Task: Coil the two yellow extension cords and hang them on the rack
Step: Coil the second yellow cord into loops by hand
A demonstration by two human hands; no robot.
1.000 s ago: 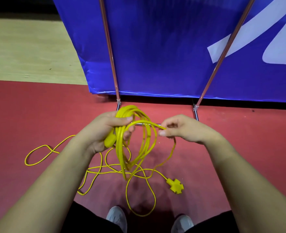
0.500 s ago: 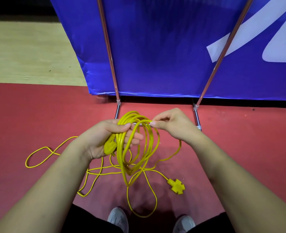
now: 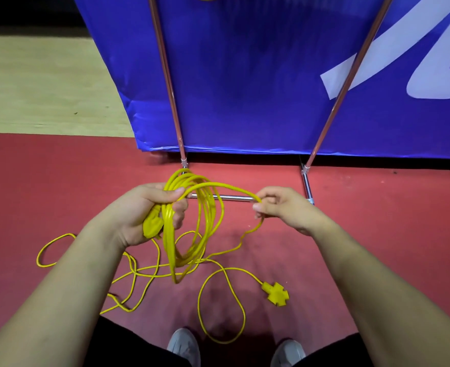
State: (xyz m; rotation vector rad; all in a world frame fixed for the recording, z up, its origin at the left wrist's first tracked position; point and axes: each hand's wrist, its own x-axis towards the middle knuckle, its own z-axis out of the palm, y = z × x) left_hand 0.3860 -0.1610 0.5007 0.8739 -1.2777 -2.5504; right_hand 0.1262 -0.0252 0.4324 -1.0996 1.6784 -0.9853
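Yellow cord [image 3: 168, 242] hangs in several loops from my left grip [image 3: 149, 213], whose fingers are curled round the bundle with the plug [image 3: 152, 226] tucked against the palm. My right grip [image 3: 284, 207] pinches a single strand between thumb and fingertips, drawn out sideways to start another loop. The rest drops to the red floor [image 3: 59, 181], where slack [image 3: 229, 268] lies in crossed curls and ends at a cross-shaped socket [image 3: 275, 294].

My main worry is that slack. The curls overlap, so pulling them up could cinch a knot. The loops I hold look uneven, and adding more could let the bundle splay out of the left grip. A twisted strand would kink the next loop.

The socket could drag and catch on my shoes [image 3: 184, 345] or on the rack's base bar [image 3: 234, 198], which lies just behind the coil. A pole [image 3: 166, 75] rises in front of a blue banner [image 3: 245, 75], and the hanging point is out of view. A yellow sliver at the top edge may be the other cord, but I cannot tell.
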